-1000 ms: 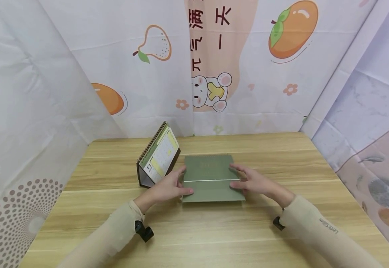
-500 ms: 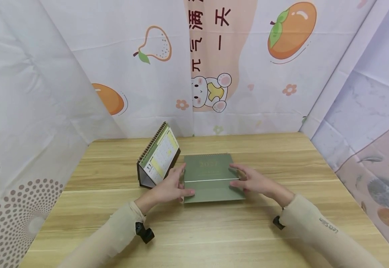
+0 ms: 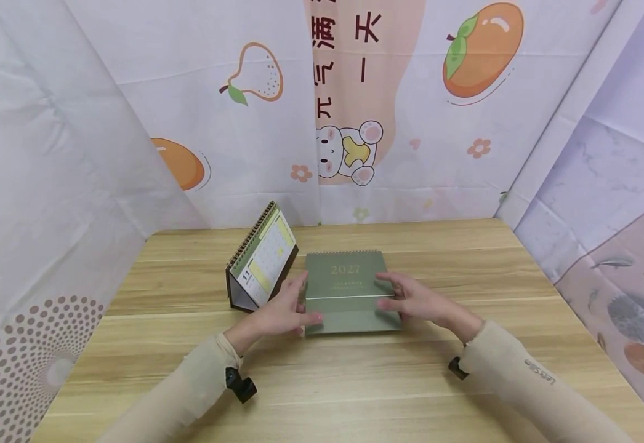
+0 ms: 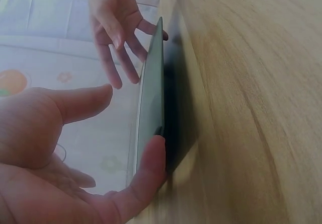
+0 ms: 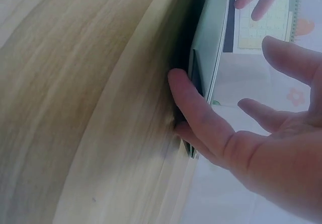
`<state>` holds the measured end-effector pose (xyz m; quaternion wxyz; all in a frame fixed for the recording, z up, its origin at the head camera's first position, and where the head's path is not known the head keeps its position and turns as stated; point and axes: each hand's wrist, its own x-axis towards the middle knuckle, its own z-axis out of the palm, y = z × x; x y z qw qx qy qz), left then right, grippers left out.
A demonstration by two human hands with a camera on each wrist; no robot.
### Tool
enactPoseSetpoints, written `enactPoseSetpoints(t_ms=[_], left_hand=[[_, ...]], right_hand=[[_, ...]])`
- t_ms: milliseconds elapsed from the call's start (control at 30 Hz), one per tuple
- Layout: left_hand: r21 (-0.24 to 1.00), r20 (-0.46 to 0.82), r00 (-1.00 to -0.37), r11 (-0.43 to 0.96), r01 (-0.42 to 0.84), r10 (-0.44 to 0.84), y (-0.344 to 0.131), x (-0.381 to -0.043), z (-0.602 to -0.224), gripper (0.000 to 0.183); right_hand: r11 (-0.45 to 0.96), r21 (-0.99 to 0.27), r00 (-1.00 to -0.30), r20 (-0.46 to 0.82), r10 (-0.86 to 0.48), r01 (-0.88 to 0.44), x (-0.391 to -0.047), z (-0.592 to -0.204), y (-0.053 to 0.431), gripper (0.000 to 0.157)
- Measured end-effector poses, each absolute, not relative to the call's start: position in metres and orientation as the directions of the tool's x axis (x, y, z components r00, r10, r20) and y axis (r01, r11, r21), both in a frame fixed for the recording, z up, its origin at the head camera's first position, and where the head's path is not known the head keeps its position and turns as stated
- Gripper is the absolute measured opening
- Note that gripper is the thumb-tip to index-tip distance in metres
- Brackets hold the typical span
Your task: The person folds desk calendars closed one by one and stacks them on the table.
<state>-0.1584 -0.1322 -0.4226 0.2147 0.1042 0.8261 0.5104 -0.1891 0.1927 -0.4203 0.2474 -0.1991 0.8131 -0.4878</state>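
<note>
Closest to the eye are the left sleeve and the right sleeve, over the wooden table. Next come the hands. The left hand is spread wide at the left side of the green calendar, and the right hand is spread wide at its right side. The wrist views show both thumbs up off the cover, with a finger or two at the edge and tucked a bit under. Neither hand has a tight hold. The green calendar lies almost flat between them; I can't tell if it sits on the wood or on the fingers. It could tip or slide off if one side goes up faster than the other. Its layers look a little apart at the right edge, so they could flop if only the bottom one gets pushed. Just past the left hand is the standing calendar. A swing of that hand to the left could bump it over. Farthest back hangs the fruit cloth, too far off to snag
</note>
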Motion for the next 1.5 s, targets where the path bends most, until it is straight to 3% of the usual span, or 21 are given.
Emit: enactPoseSetpoints(t_ms=[633,1033,1333,1500], left_hand=[[0.844,-0.236,-0.872,0.535,0.034,0.429,-0.134,-0.16,-0.423,0.102],[0.85,-0.245,-0.868,0.527,0.023,0.432,-0.137,-0.16,-0.42,0.097],[0.817,-0.197,-0.841,0.559,0.144,0.504,-0.146,-0.152,-0.401,0.081],[0.808,-0.168,-0.808,0.548,0.215,0.565,-0.157,-0.148,-0.388,0.062]], right_hand=[[0.467,-0.862,-0.796,-0.138,-0.59,-0.197,-0.191,-0.421,0.193,0.072],[0.527,-0.797,-0.798,-0.1,-0.595,-0.294,-0.194,-0.422,0.193,0.07],[0.547,-0.773,-0.794,-0.095,-0.6,-0.321,-0.199,-0.407,0.187,0.062],[0.534,-0.772,-0.773,-0.088,-0.628,-0.346,-0.208,-0.394,0.182,0.059]])
